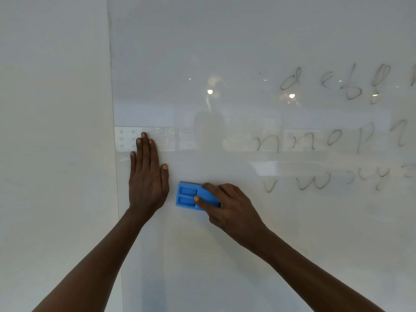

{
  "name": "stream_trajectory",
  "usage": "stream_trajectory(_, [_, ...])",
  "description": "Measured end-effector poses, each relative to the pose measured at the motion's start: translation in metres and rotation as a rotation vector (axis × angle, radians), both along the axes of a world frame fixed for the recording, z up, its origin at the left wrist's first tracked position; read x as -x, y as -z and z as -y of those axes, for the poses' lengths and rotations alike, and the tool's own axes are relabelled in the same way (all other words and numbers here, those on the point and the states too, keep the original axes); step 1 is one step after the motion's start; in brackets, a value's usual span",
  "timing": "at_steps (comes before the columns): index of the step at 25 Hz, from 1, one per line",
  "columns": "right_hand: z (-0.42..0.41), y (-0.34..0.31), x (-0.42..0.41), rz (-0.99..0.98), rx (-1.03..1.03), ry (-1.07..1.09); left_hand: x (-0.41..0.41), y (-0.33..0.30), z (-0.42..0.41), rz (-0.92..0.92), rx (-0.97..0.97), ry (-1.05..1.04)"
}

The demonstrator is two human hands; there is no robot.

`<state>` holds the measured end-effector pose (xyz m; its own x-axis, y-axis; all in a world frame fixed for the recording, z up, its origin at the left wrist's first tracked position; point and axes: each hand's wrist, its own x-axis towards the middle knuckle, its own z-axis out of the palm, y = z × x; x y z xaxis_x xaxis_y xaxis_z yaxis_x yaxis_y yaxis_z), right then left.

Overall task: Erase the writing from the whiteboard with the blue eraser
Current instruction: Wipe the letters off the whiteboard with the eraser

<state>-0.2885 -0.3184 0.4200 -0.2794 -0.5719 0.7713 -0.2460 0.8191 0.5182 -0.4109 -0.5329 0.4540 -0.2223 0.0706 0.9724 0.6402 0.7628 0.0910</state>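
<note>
A glossy whiteboard (247,255) fills most of the head view. Three rows of grey cursive letters (315,140) run across its right half; the left half shows no writing. My right hand (229,206) presses the blue eraser (188,195) flat against the board, just left of the bottom row's first letter. My left hand (147,176) lies flat on the board with fingers pointing up, close to the board's left edge and a little left of the eraser. It holds nothing.
A plain white wall (54,154) adjoins the board's left edge (113,122). The shiny surface reflects ceiling lights (209,91) and a dim room.
</note>
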Motion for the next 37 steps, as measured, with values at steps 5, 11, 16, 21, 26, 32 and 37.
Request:
stream_trajectory(5, [-0.016,0.002,-0.006,0.129,-0.226,-0.013,-0.004,0.001,-0.004,0.034,-0.026,0.009])
stream_trajectory(11, [-0.047,-0.019,-0.018,0.156,-0.320,-0.004,-0.018,0.002,-0.022,0.054,-0.001,0.023])
stream_trajectory(16, [-0.082,-0.042,-0.035,0.106,-0.242,0.005,-0.031,-0.006,-0.053,0.018,0.049,0.039])
stream_trajectory(21, [-0.116,-0.079,-0.053,0.025,-0.073,-0.004,-0.047,-0.028,-0.098,-0.019,0.071,0.055])
stream_trajectory(26, [-0.152,-0.107,-0.065,-0.110,0.133,0.081,-0.055,-0.044,-0.130,-0.048,0.054,0.037])
stream_trajectory(32, [-0.189,-0.093,-0.075,-0.222,0.441,0.131,-0.052,-0.044,-0.133,-0.058,0.050,0.007])
stream_trajectory(37, [-0.186,-0.076,-0.067,-0.303,0.702,0.140,-0.050,-0.042,-0.133,-0.070,0.049,-0.013])
